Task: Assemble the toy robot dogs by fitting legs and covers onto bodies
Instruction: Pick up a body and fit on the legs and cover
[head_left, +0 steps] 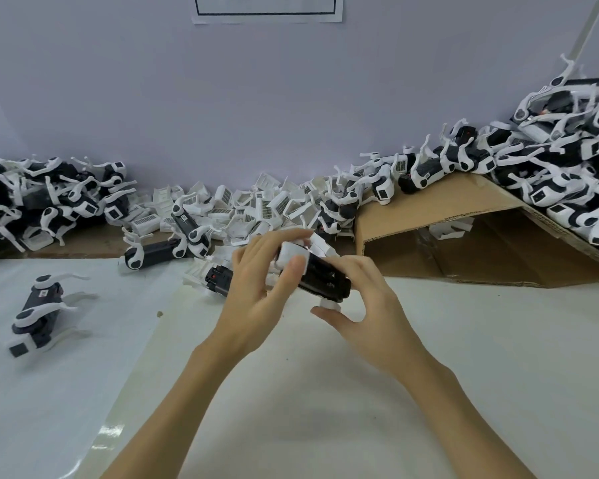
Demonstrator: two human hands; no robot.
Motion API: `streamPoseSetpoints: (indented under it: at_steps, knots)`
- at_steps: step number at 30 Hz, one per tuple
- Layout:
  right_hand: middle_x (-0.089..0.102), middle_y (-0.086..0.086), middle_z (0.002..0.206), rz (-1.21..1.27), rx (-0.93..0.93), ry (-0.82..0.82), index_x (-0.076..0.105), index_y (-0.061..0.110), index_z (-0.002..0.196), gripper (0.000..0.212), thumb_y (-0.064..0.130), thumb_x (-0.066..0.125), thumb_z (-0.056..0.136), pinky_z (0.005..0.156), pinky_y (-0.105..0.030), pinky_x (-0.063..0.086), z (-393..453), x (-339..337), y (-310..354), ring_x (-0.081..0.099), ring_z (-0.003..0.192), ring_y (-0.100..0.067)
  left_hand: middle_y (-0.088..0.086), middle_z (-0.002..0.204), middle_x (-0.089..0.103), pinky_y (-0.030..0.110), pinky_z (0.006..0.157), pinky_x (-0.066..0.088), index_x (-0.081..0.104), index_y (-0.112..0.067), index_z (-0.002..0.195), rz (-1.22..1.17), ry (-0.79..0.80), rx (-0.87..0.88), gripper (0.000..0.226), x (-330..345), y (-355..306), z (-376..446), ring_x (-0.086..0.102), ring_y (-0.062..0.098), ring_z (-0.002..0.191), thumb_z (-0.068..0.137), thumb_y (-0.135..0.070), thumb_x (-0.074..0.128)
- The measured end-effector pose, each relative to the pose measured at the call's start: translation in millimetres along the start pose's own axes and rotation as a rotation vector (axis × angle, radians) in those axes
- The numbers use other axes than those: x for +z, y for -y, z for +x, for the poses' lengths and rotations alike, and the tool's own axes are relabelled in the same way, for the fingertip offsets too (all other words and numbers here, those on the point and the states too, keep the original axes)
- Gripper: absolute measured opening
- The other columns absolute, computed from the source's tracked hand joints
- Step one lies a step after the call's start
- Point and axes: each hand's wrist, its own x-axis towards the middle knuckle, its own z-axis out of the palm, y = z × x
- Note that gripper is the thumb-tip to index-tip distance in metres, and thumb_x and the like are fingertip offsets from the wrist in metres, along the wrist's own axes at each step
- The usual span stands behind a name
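Observation:
A black toy dog body (325, 280) is held above the white table (464, 340) at the centre of the view. My left hand (256, 288) grips its left end, fingers curled over a white cover (293, 254) sitting on that end. My right hand (367, 299) holds the body's right end from the side, thumb under a white stub (331, 304) at its underside. White leg parts (322, 242) stick out behind the body.
A finished dog (37, 312) lies at the left on the table. Another black body (220, 278) lies just behind my left hand. Loose white covers (256, 205) and heaps of dogs line the back wall. A cardboard box (464, 233) bears a dog pile at right.

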Motion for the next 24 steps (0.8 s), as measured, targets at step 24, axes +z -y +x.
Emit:
streamPoseSetpoints:
  at_steps: [24]
  knots:
    - [0.065, 0.001, 0.122, 0.524, 0.24, -0.044, 0.077, 0.026, 0.107, 0.034, 0.005, 0.058, 0.089, 0.083, -0.022, 0.059, 1.7, 8.4, 24.9, 0.068, 0.112, -0.019, -0.017, 0.085, 0.06, 0.036, 0.084, 0.036, 0.065, -0.013, 0.084, 0.137, -0.396, 0.309, 0.024, 27.2, 2.9, -7.2, 0.053, 0.006, 0.086, 0.103, -0.026, 0.059]
